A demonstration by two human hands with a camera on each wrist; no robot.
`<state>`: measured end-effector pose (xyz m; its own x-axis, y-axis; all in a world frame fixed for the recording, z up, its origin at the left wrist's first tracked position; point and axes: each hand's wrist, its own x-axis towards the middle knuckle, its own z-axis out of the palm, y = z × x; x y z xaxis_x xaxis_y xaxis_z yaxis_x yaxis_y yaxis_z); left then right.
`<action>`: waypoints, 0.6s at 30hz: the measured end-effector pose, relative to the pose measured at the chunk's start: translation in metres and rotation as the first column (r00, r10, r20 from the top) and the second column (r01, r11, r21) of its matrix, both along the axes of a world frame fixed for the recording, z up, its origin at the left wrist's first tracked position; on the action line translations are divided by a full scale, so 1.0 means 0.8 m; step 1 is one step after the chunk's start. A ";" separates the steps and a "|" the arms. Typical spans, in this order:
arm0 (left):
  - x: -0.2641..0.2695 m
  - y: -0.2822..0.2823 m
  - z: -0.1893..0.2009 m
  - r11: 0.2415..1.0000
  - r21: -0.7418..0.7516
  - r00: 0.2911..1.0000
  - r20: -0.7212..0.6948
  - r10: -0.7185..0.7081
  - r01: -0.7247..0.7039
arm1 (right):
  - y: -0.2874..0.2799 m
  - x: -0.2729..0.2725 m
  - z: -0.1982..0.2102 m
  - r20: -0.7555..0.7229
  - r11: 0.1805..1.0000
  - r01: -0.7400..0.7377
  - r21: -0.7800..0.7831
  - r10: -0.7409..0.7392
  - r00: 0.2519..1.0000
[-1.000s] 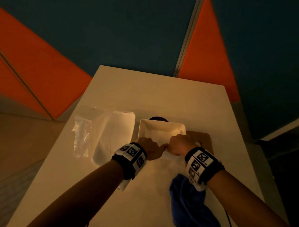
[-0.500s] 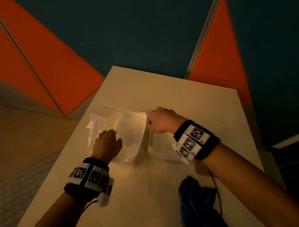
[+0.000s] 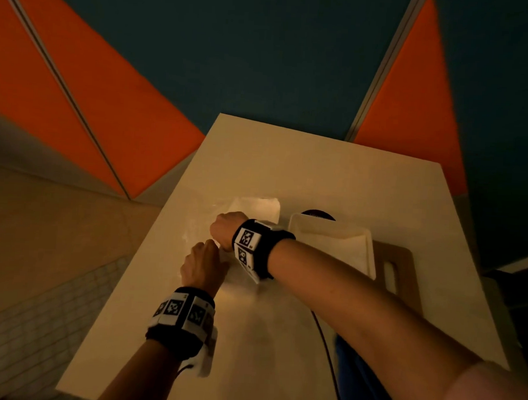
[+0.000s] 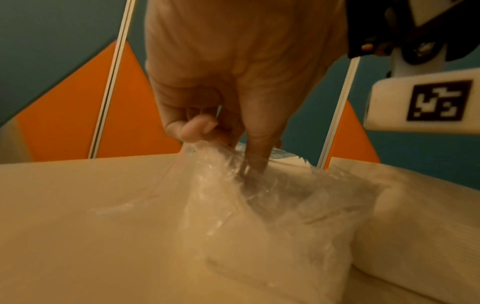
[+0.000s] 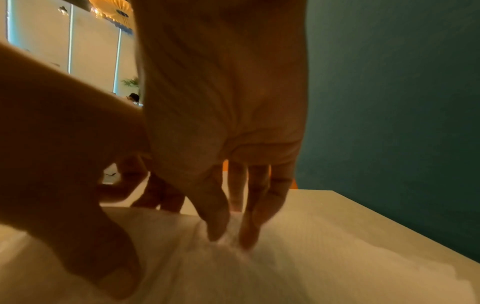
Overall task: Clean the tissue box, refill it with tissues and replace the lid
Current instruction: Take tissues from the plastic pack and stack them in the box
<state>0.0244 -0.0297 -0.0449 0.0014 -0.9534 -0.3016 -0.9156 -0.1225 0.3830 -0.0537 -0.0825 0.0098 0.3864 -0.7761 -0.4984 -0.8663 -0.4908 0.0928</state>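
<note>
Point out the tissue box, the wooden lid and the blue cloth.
tissue box point(image 3: 372, 253): head view, right rim.
wooden lid point(image 3: 406, 268): head view, right edge beside the slot.
blue cloth point(image 3: 357, 382): head view, folds under the right forearm.

Both hands, left hand point(image 3: 204, 265) and right hand point(image 3: 226, 231), on tissue pack point(image 3: 256, 210) beside open tissue box point(image 3: 333, 248)

White tissue box point(image 3: 333, 245) sat open and lidless right of frame centre, upright on the tabletop point(image 3: 288, 170), pale inside. Wooden lid point(image 3: 401, 272) with slot lay flat just right of it, partly beneath. Tissue pack point(image 3: 256, 208), white in crinkled clear wrap, lay left of the box; wrap pinched by left hand point(image 4: 207, 102), tissues pinched by right hand point(image 5: 223, 144).
</note>
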 end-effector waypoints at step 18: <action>0.001 0.021 0.005 0.968 -0.250 0.991 -0.132 -0.025 -0.009 | 0.006 -0.044 0.023 0.222 0.993 -0.010 -0.120 0.036 0.974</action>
<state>0.0256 -0.0131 -0.0405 -0.0311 -0.9982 -0.0506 -0.8548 0.0003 0.5190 -0.0889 -0.0778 0.0286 0.4957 -0.8136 -0.3038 -0.8603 -0.5079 -0.0434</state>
